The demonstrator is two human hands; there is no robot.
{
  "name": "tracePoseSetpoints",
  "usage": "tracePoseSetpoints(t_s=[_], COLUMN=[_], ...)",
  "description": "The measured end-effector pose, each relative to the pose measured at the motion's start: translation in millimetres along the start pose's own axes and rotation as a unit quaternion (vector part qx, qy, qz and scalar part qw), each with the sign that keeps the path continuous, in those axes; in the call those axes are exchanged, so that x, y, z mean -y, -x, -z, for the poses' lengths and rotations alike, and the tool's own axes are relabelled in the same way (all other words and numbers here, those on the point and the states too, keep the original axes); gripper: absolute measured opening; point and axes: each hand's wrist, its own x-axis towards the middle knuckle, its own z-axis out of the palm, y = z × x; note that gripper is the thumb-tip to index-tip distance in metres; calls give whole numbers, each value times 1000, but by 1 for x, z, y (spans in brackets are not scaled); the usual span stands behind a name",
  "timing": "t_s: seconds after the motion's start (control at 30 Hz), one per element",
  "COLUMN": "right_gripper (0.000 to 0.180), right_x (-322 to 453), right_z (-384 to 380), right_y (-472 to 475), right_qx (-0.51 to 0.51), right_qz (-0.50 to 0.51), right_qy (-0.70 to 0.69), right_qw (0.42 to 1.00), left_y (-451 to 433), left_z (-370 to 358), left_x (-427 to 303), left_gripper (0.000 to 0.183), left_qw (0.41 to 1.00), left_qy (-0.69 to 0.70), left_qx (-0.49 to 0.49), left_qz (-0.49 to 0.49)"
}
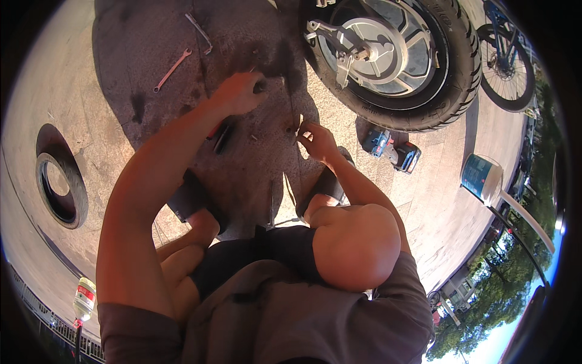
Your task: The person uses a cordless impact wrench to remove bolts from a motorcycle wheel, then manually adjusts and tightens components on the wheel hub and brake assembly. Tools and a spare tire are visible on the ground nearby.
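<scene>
Above the shaded pavement my left hand (243, 93) is curled, with the thumb side towards the right. A thin tip shows just beyond its fingers; what it belongs to is too small to tell. Below my left wrist lies a red and black object (222, 137), partly covered by the forearm. My right hand (318, 141) is near my right knee, thumb and fingertips brought together at a small pale spot. Whether that spot is a held piece or sunlit ground, I cannot tell. Up and right of this hand lies a hub-motor wheel (375, 52) with its tyre (448, 98).
A combination wrench (173, 71) and a metal-handled tool (199, 33) lie at upper left. Right of my right hand is a cordless power tool (391, 150). A loose tyre (61, 191) is far left, a bucket (482, 179) far right, a parked bicycle (507, 68) beyond the wheel.
</scene>
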Motion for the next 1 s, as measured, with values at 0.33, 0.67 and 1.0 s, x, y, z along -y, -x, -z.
tracePoseSetpoints(t_s=[0.33,0.67,1.0], right_gripper=[24,22,14], right_x=[76,120,131], right_z=[125,154,110], right_y=[27,-14,-39], right_qx=[0,-352,-510], right_qz=[-98,-52,-20], right_qy=[-107,-213,-135], right_qw=[989,910,849], left_y=[-75,-77,-88], left_z=[0,-6,-35], left_x=[-77,-99,-74], left_gripper=[30,35,29], left_qw=[935,903,822], left_qy=[349,421,553], left_qx=[-47,-21,3], left_qz=[-39,-79,-133])
